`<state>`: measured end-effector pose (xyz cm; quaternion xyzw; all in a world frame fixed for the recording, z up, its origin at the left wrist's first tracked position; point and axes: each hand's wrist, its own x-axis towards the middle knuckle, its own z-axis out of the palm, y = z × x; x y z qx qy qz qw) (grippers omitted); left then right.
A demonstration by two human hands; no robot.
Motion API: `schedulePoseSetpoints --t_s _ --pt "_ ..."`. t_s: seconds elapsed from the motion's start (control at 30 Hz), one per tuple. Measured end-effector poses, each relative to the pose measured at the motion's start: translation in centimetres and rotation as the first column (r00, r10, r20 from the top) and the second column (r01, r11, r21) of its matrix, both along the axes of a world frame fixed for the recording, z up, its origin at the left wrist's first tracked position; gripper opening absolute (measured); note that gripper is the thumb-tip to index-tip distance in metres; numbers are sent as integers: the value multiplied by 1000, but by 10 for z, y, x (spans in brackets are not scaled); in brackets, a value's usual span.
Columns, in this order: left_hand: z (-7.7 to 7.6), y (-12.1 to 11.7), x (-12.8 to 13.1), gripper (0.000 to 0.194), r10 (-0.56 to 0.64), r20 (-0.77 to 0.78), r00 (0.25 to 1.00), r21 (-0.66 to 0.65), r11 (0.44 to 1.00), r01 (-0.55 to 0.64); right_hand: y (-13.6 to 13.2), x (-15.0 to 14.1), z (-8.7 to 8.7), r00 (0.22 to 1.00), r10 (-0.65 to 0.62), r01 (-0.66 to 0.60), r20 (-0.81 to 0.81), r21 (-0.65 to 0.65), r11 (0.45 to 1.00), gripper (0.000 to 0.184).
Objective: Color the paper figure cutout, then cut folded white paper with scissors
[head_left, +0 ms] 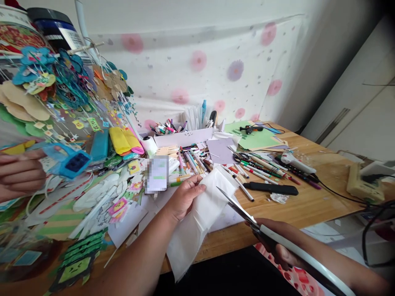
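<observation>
My left hand (184, 197) pinches the upper edge of a long white sheet of thin fabric or paper (197, 222) that hangs over the table's front edge. In my right hand (279, 244) is a pair of large scissors (243, 213) with white handles, its blades slightly apart and the tip touching the sheet's right edge just below my left thumb. At the far left, another person's hand (18, 172) grips a blue plastic piece (72, 162).
The wooden table (308, 205) is crowded with pens and markers (247, 168), a white box of pens (185, 133), green and purple paper sheets (259, 139), a black cutter (271, 188), a glue gun (296, 162) and cables. Colourful paper crafts (61, 102) fill the left.
</observation>
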<state>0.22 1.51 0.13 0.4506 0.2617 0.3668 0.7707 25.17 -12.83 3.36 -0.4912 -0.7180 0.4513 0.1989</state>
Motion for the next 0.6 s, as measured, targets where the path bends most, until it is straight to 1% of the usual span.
schedulePoseSetpoints --t_s 0.13,0.27,0.4,0.6 --pt "-1 1 -1 24 2 -6 1000 7 1000 -2 -1 1 1 999 -34 32 30 48 998 73" --pt "0 0 -1 25 -6 -5 1000 3 1000 6 -1 1 5 998 -54 54 36 0 999 73" --pt "0 0 -1 25 -8 -1 1000 15 1000 8 0 0 6 999 -40 39 17 47 998 73" --pt "-2 1 -3 27 -5 -36 999 15 1000 6 -2 -1 5 999 -45 45 12 4 999 77"
